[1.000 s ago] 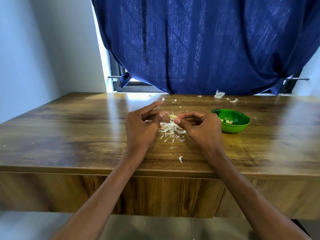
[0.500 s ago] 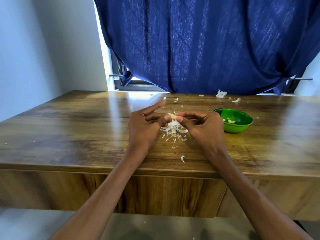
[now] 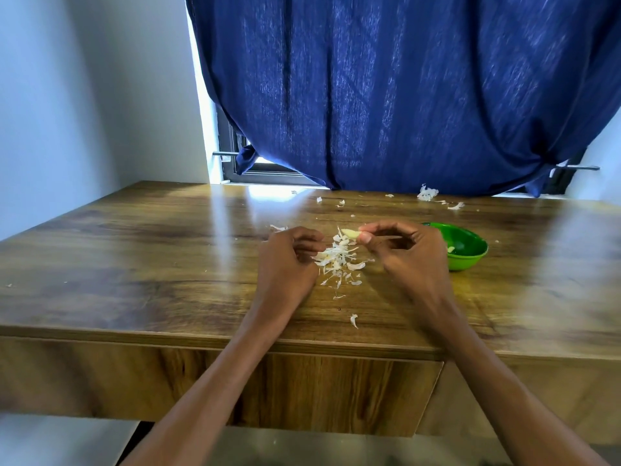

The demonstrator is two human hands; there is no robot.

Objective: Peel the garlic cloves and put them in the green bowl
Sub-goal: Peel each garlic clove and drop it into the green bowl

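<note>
Garlic clove (image 3: 349, 233) pinched at right hand (image 3: 408, 252) fingertips — left hand (image 3: 289, 255) fingers curled, empty.

The hands, joined on the garlic clove (image 3: 349, 233) half a second ago, are now separated. The clove is pinched by the right hand (image 3: 408, 252) alone, at the tips of thumb and forefinger. The left hand (image 3: 289, 260) is withdrawn from the grip, its formerly extended forefinger now curled, above the pile of skins (image 3: 337, 258).
</note>
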